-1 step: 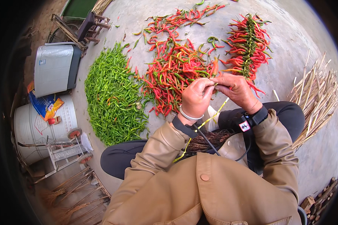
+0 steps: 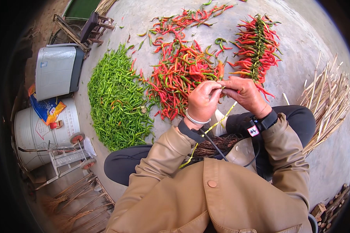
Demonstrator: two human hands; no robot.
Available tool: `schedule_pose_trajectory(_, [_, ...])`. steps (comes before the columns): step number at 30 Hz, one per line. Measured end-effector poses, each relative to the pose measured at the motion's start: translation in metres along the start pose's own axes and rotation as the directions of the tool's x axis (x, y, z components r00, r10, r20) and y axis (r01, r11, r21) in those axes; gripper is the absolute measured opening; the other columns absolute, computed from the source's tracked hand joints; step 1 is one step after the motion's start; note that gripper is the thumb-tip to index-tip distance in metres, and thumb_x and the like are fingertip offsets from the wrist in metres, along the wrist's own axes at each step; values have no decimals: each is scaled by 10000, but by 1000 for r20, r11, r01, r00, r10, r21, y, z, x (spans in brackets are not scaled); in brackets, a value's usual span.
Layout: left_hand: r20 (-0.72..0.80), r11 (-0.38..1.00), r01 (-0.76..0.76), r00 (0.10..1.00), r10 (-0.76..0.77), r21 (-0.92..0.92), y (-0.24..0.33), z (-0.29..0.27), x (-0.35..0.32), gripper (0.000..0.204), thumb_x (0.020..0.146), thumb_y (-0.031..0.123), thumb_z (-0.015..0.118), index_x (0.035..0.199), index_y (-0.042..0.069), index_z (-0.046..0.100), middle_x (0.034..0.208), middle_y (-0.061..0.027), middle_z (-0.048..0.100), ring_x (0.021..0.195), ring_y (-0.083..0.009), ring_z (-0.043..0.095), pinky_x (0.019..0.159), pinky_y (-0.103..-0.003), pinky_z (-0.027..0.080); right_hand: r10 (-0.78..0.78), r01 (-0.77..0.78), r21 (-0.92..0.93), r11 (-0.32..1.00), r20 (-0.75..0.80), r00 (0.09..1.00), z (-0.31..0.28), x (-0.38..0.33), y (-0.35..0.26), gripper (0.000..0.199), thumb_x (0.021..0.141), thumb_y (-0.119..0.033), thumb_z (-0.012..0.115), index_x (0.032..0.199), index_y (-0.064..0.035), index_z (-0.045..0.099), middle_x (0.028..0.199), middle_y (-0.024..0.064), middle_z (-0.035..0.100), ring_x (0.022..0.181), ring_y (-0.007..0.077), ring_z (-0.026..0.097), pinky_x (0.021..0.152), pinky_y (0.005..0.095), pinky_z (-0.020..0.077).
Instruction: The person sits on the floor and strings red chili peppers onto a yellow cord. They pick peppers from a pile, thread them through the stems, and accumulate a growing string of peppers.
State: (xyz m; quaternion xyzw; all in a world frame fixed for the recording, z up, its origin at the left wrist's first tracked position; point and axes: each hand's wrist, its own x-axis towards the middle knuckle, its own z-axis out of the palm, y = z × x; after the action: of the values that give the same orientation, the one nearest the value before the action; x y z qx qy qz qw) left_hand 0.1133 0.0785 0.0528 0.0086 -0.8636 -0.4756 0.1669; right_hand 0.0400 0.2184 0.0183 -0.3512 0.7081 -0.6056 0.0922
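Note:
My left hand [image 2: 204, 101] and my right hand [image 2: 245, 95] meet fingertip to fingertip, both pinched closed. Between them is the green stem end of a chili pepper, whose orange-red body [image 2: 221, 70] points away from me, slightly blurred. A yellow cord [image 2: 210, 128] runs from below my right hand down toward my lap; its upper end is hidden. Just beyond my hands spreads a pile of red chilies [image 2: 179, 73] mixed with some green. To the right lies a thick strand of chilies [image 2: 258, 46], stems gathered along its middle, tips outward.
A heap of green chilies [image 2: 118, 101] lies left on the concrete floor. Dry stalks [image 2: 328, 103] are at right. Along the left are a grey bin [image 2: 56, 72], a white drum [image 2: 35, 136], a hand cart [image 2: 69, 158] and a stool [image 2: 99, 29]. Dark roots or twigs [image 2: 212, 147] lie between my crossed legs.
The orange-red chili above my fingertips has shifted very slightly. My hands hold almost the same pose, and the piles have not moved.

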Motion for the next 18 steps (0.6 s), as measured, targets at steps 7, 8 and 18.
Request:
schedule_pose_trajectory(7, [125, 994, 89, 989, -82, -57, -7, 2, 0, 135, 748, -45, 603, 876, -5, 591, 823, -60, 609, 736, -102, 581, 648, -224, 477, -59, 59, -72, 996, -8, 998, 1, 0, 4, 155, 690, -50, 663, 841, -39, 630, 703, 117, 588, 649, 249, 580, 573, 305, 451])
schedule_pose_trajectory(8, [131, 983, 145, 983, -129, -116, -12, 2, 2, 115, 752, -20, 606, 864, 4, 593, 788, -52, 606, 691, -99, 573, 616, -224, 470, -6, 5, -67, 998, -6, 1000, 0, 0, 5, 149, 690, -50, 662, 835, -37, 626, 703, 120, 588, 640, 252, 580, 567, 306, 451])
schedule_pose_trajectory(18, [-54, 811, 222, 972, -230, 542, -135, -42, 71, 172, 719, 213, 648, 759, 48, 625, 740, -137, 608, 673, -261, 596, 628, -352, 480, 434, -424, 452, 785, 87, 897, -18, 5, 14, 100, 837, -102, 564, 907, -35, 588, 749, -15, 591, 614, 27, 523, 522, 164, 413])
